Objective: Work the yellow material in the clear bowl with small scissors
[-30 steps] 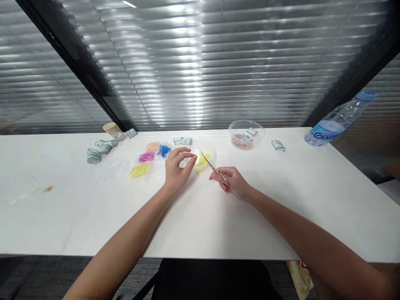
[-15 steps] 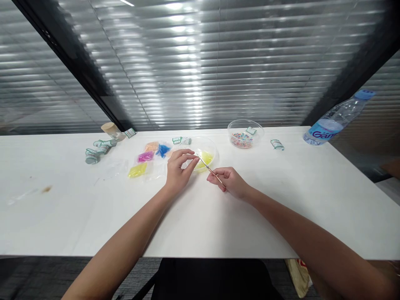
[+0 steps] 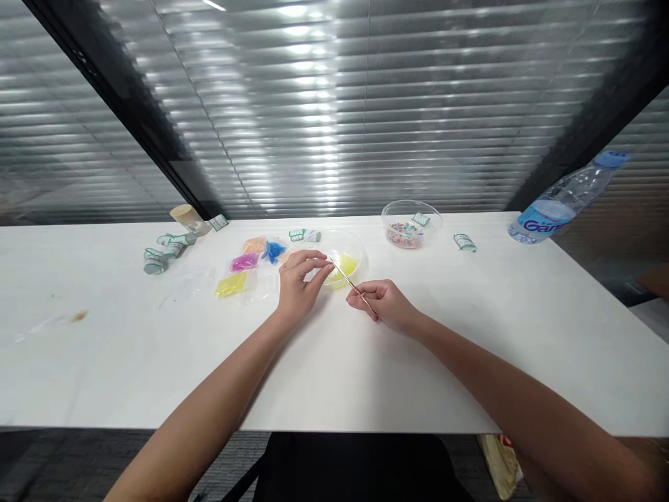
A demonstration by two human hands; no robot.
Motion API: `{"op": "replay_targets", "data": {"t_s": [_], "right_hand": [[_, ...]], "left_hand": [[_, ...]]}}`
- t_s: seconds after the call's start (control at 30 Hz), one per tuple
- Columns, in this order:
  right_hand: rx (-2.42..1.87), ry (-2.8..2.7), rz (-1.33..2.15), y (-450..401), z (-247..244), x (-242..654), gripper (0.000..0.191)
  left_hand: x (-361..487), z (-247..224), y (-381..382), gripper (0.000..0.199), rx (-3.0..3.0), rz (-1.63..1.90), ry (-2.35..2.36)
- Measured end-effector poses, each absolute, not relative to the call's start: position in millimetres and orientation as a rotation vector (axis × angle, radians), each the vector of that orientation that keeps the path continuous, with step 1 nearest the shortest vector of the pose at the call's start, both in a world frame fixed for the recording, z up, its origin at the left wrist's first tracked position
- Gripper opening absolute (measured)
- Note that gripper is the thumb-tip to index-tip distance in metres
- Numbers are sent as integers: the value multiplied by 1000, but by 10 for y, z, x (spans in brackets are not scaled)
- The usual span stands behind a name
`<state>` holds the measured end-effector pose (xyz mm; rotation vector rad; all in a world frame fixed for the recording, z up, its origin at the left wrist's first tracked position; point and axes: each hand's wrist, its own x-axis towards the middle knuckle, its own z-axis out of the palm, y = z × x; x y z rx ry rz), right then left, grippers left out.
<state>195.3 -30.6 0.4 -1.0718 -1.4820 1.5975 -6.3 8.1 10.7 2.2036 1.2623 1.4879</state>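
A slim pair of scissors is gripped in my right hand, its blades pointing up and left. The blade tips meet the fingertips of my left hand, whose thumb and index finger are pinched together; what they hold is too small to make out. Just behind both hands sits a clear round bowl with yellow pieces in it. Left of my left hand lie small bags: a yellow bag, a magenta bag, an orange bag and blue pieces.
A second clear bowl holds colourful beads. Green-and-white wrapped rolls and a wooden-topped jar stand at the back left. A labelled packet and a water bottle are on the right of the white table.
The scissor blades have closed together near my left fingertips. Both hands have stayed in almost the same place.
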Motion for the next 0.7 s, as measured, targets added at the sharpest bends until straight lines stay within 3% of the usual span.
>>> {"op": "replay_targets", "data": {"t_s": [0.7], "right_hand": [[-1110, -1459, 1617, -317, 52, 1962, 35]], "left_hand": [[-40, 132, 57, 8, 2165, 1490, 1338]]}}
